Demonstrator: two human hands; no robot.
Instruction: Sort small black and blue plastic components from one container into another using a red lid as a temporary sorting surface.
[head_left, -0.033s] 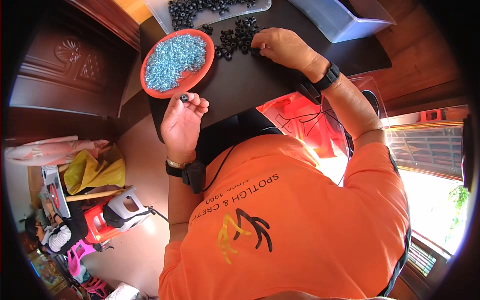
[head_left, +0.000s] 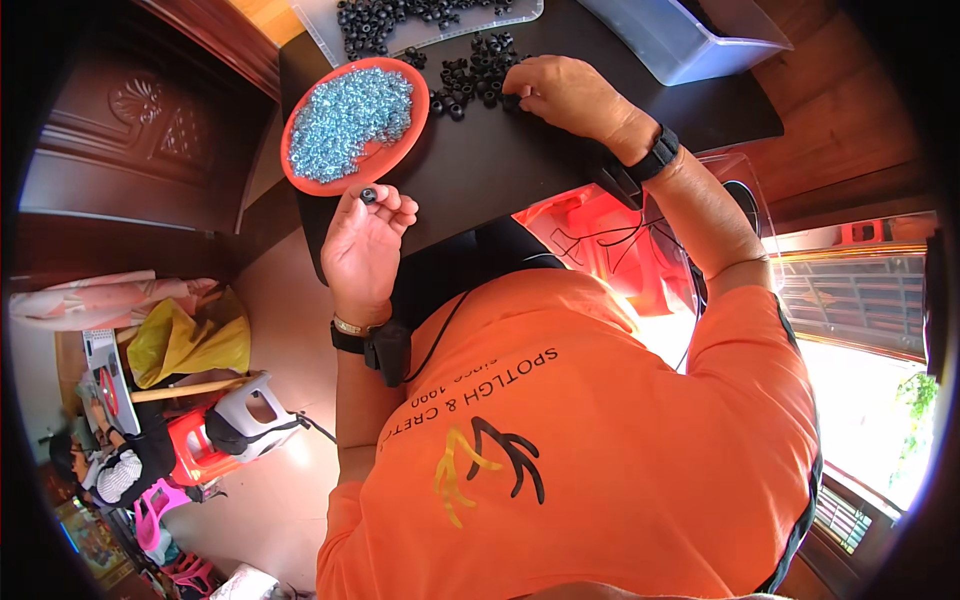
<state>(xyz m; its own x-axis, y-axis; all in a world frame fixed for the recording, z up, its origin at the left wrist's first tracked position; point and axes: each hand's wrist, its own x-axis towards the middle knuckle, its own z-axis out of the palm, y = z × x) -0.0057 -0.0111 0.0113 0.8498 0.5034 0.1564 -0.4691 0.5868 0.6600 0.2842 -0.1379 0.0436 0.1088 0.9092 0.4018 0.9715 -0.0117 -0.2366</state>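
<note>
Between the thumb and fingers of my left hand [head_left: 365,245] is a small round black part [head_left: 368,196] with a hole in it. The hand is palm up, by the near rim of a red plate [head_left: 420,125]. Small clear bluish pieces [head_left: 350,115] cover most of that plate. My right hand [head_left: 570,95] is at the right side of a loose pile of black ring-like parts [head_left: 475,72] on the dark table. Its fingers are bent together and pointing down; whatever they grip is hidden.
Behind the pile lies a clear tray [head_left: 470,28] with more black parts [head_left: 370,25]. A translucent plastic bin [head_left: 690,50] stands at the table's right back. Below the table's right side are a red stool [head_left: 610,240] and dark cables. Far left, another person [head_left: 110,470] sits.
</note>
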